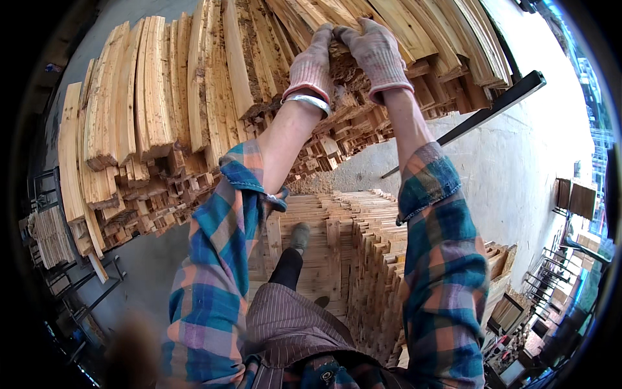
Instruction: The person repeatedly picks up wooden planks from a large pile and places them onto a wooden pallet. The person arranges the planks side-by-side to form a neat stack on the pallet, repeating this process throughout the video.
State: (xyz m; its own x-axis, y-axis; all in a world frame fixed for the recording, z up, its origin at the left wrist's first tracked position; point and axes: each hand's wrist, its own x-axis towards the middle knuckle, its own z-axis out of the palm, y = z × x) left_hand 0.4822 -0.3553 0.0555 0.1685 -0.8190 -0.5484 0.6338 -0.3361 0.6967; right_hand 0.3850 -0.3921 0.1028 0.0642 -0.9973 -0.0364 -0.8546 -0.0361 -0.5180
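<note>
Both my arms reach forward to a large stack of rough-sawn wooden strips (155, 97). My left hand (312, 65), in a pale knitted work glove with a silvery band at the wrist, has its fingers closed on the near end of a wooden strip (345, 57). Close beside it, my right hand (378, 53), gloved alike, is bent over the other side of that end. The strip's end looks dark and rough, and the gloves cover much of it. Under and around my hands, several layers of strip ends stick out unevenly.
Below me lies a second stack of wooden pieces (379, 233), with a boot (299, 238) on its planks. A black metal bar (499, 107) slants out at the right of the big stack. Metal racks (84, 305) stand at lower left, and concrete floor (512, 149) spreads rightward.
</note>
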